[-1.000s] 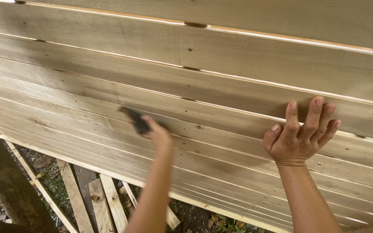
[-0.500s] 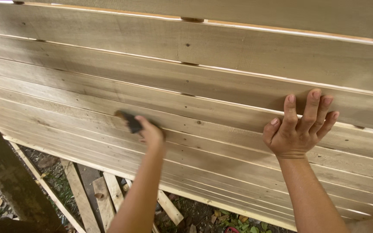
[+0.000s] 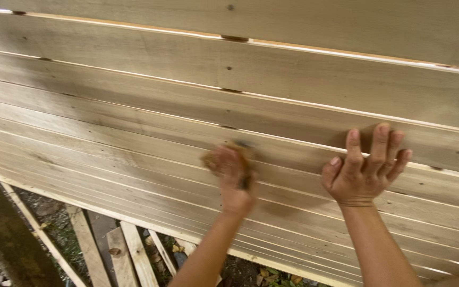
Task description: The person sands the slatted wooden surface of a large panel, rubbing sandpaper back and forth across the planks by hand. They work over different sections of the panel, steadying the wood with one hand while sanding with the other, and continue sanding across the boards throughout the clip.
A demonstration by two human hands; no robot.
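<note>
A panel of pale, horizontal wooden planks (image 3: 134, 106) fills most of the view. My left hand (image 3: 230, 183) is closed around a small dark pad or block (image 3: 241, 150) and presses it against a plank near the middle. The hand and pad are blurred by motion. My right hand (image 3: 365, 172) rests against the planks further right, fingers spread and pointing up, holding nothing. Both forearms reach up from the bottom edge.
Below the panel's lower edge, several loose wooden slats (image 3: 128, 255) lie on dirt with dry leaves. A dark post (image 3: 1, 234) stands at the lower left. Narrow gaps with small dark spacers separate the upper planks.
My left hand with the pad has slid to the right along the plank and is now blurred. My right hand has stayed pressed on the same spot.
</note>
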